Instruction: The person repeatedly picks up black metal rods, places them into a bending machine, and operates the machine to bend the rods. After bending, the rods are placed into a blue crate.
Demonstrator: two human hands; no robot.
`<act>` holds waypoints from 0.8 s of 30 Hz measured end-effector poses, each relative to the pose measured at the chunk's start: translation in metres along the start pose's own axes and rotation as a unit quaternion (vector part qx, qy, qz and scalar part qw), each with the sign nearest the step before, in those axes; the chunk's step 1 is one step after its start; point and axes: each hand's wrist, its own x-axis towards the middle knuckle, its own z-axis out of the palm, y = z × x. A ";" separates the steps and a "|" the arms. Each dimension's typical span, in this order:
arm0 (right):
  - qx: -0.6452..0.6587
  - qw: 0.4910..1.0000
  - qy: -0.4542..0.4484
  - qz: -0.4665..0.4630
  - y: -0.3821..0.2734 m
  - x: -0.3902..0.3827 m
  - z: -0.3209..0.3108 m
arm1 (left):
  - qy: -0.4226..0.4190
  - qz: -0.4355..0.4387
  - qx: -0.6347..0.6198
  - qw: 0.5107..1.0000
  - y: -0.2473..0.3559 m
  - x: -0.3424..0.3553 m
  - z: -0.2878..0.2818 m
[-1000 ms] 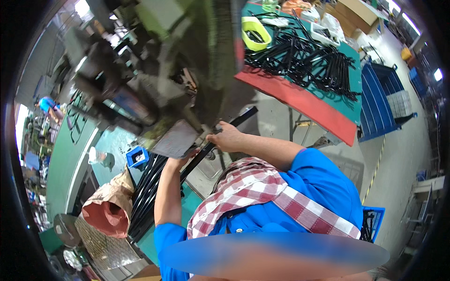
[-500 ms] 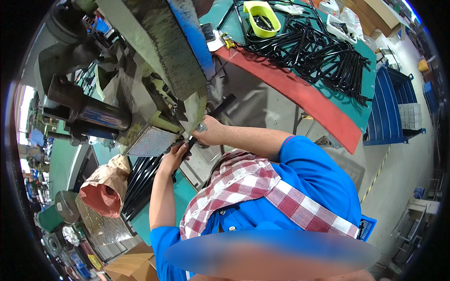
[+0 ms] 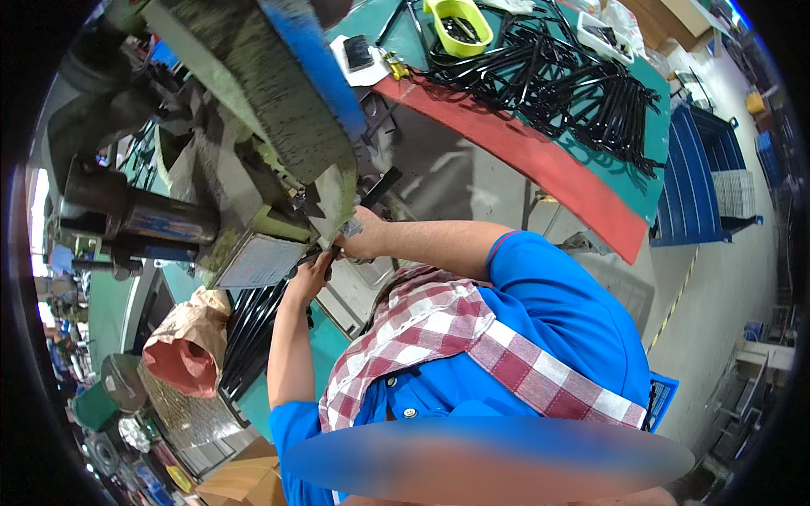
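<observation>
Both my hands are close together at the work area of a heavy, worn green press (image 3: pixel 291 93). My left hand (image 3: pixel 312 274) is closed around a dark, slim bar (image 3: pixel 336 251), below the machine's lower edge. Just to its right, my right hand (image 3: pixel 364 236) is closed on the same bar, its fingertips partly hidden by the machine. A black bar end (image 3: pixel 381 187) sticks out beyond my right hand; whether it belongs to the held piece I cannot tell. Below the press, a bundle of long black rods (image 3: pixel 251 333) lies beside my left forearm.
A green-topped table (image 3: pixel 654 126) with a red edge (image 3: pixel 540 173) holds a heap of black bent rods (image 3: pixel 540 80), a yellow tub (image 3: pixel 460 46) and a white tray (image 3: pixel 601 34). A brown paper bag (image 3: pixel 211 316) stands at left. Blue racks (image 3: pixel 692 185) stand at right.
The whole view has shifted slightly, so the press and table appear farther left and up. Both hands stay together on the bar at the press, their grip looking unchanged.
</observation>
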 end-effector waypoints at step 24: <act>-0.059 0.997 -0.042 0.031 -0.009 0.002 0.002 | 0.179 0.219 0.144 0.948 -0.008 0.001 0.017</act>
